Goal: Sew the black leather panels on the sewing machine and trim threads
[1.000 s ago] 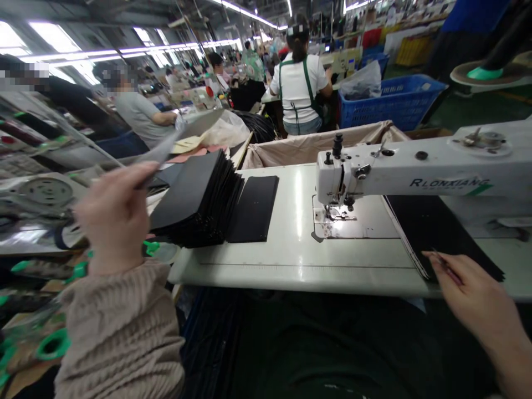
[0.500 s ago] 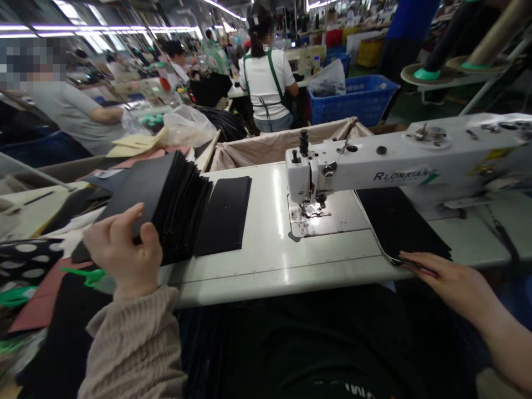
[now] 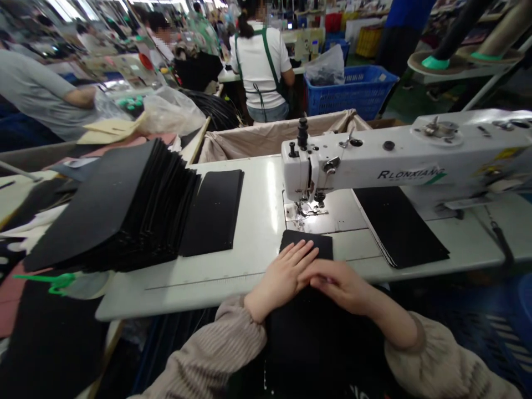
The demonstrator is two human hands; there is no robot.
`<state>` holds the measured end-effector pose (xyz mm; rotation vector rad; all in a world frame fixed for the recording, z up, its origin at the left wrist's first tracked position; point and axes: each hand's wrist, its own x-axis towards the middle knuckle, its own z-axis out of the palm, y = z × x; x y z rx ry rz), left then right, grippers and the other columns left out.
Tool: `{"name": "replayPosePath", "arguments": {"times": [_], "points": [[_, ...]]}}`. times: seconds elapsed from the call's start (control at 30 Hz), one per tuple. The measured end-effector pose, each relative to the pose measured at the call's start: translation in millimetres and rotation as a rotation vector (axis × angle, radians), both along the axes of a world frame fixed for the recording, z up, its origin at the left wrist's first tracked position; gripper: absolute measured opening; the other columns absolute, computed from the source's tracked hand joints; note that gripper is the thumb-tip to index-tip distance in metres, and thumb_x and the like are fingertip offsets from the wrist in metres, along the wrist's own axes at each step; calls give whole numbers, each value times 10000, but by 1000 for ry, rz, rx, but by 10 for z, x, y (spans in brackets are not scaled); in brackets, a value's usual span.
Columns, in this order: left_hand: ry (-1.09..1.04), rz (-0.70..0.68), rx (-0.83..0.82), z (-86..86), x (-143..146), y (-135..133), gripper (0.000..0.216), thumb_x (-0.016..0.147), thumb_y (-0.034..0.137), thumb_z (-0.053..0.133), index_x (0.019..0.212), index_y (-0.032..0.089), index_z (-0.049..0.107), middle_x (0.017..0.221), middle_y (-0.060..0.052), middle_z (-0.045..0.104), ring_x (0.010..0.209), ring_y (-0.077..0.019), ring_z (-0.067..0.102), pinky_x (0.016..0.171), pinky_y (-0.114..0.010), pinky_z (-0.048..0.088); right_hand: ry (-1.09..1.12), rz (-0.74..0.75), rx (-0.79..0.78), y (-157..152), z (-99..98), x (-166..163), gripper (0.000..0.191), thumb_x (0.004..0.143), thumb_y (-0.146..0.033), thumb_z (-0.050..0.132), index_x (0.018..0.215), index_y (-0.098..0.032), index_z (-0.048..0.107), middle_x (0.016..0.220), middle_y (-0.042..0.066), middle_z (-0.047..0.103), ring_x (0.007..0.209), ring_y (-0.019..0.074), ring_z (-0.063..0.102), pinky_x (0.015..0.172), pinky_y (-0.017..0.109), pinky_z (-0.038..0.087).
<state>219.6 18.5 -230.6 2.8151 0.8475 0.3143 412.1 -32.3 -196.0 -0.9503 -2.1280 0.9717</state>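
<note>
I am holding my left hand [image 3: 280, 282] flat, fingers extended and gripping nothing, over a black, round-cornered flat panel [image 3: 305, 239], probably to keep it from slipping. My right hand [image 3: 343, 285] is resting bent against it; whether it is pinching anything, I cannot tell. The panel is pointing toward twelve o'clock, where the white metal sewing machine [image 3: 353, 163] is standing, and is hanging past the edge of the pale smooth table [image 3: 257, 233]. A tall black stack of sheets [image 3: 100, 191] is leaning around half past nine, and a thin black rectangular pile [image 3: 399, 227] is lying at two, seemingly for easy reach.
</note>
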Motion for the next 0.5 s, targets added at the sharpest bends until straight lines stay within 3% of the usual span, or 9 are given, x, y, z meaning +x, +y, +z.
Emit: {"name": "replayPosePath", "arguments": {"times": [0.1,0.2,0.33,0.5], "points": [[23,221,39,-49,-314,-28,559,1016,391,437,1533,228,302,1605,-64,297,1490,-241,259,1213,-463,275,-315,-258,190,446,-110,80,410,1025,-383,396,1398,-251,508,1422,60,570,1165,191,621,903,305,517],[59,318,42,-3,-525,36,560,1020,400,424,1543,256,284,1607,-59,295,1480,-251,283,1203,-470,290,-621,-338,287,768,-197,51,471,1019,-375,396,1483,-298,410,1519,37,458,1039,209,687,751,310,565],[82,317,56,81,-571,266,577,1011,442,433,1546,287,284,1610,-77,280,1479,-285,275,1199,-501,277,-751,-378,331,868,-278,39,480,984,-302,445,1464,-319,438,1499,-7,479,973,207,706,690,309,567],[73,191,51,143,-401,593,600,982,497,473,1522,273,342,1596,-96,304,1478,-291,271,1213,-512,234,-745,-447,341,782,-378,137,450,984,-304,445,1432,-295,483,1486,-10,501,1003,207,696,711,318,559]]}}
